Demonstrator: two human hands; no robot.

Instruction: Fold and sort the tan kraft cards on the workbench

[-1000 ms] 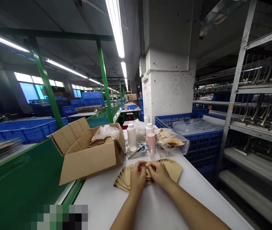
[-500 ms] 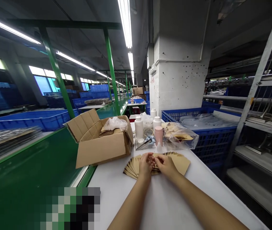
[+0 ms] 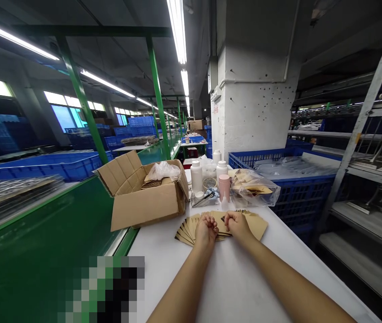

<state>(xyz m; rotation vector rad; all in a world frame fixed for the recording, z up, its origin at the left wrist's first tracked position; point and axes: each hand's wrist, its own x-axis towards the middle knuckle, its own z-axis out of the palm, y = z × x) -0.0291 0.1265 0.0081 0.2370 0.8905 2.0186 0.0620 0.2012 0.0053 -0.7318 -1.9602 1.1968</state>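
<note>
Brown kraft paper envelopes [image 3: 258,225] lie fanned out on the white tabletop, their dark edges showing at the left end of the fan. Over the left part of the fan is my left hand [image 3: 206,231], palm turned inward and fingers curled closed. My right hand [image 3: 239,227] hovers above the right part, thumb and fingers pinched together. A small gap separates the two hands. Whatever either hand may hold is too small or hidden to make out.
An open cardboard box [image 3: 147,206] with envelopes and plastic stands at left, beside the green conveyor [image 3: 59,233]. Behind the fan are white bottles [image 3: 196,177], a pink bottle [image 3: 224,187] and a plastic bag of envelopes [image 3: 254,190]. A blue crate [image 3: 298,197] is at right.
My hands were together at the fingertips and have drawn apart, the right one moving a little to the right. The envelopes stay where they were. The view has shifted slightly.
</note>
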